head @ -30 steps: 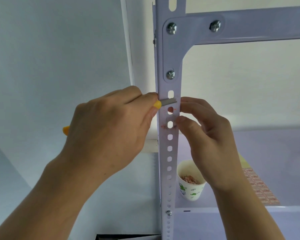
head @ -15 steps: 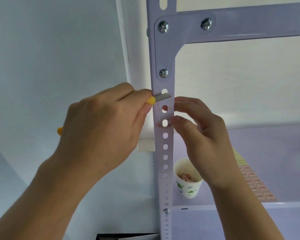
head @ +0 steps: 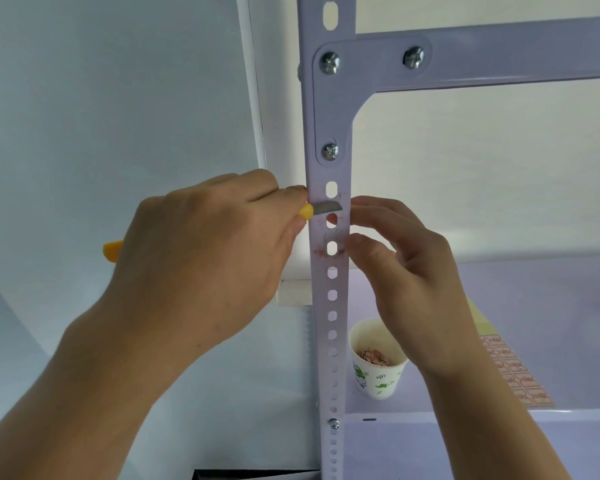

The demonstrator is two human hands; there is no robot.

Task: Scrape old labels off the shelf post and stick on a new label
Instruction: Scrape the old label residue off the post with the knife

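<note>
A white perforated shelf post [head: 331,306] runs up the middle of the view. My left hand [head: 205,258] grips a yellow-handled utility knife [head: 307,211]; its grey blade [head: 327,206] lies flat across the post just below the upper slot. Faint red label residue [head: 321,252] and a translucent peeled patch mark the post under the blade. My right hand [head: 406,268] reaches the post's right edge, thumb and fingertips pinching at that edge beside the residue; whether they hold a scrap I cannot tell.
A paper cup [head: 378,362] with reddish label scraps stands on the lower shelf [head: 534,445] behind the post. A sheet of red labels [head: 513,372] lies to its right. A bolted crossbeam [head: 499,53] spans above. A white wall is on the left.
The blade has shifted slightly down the post from the upper slot's edge. The camera view drifted a little; both hands stay at the same stretch of post.
</note>
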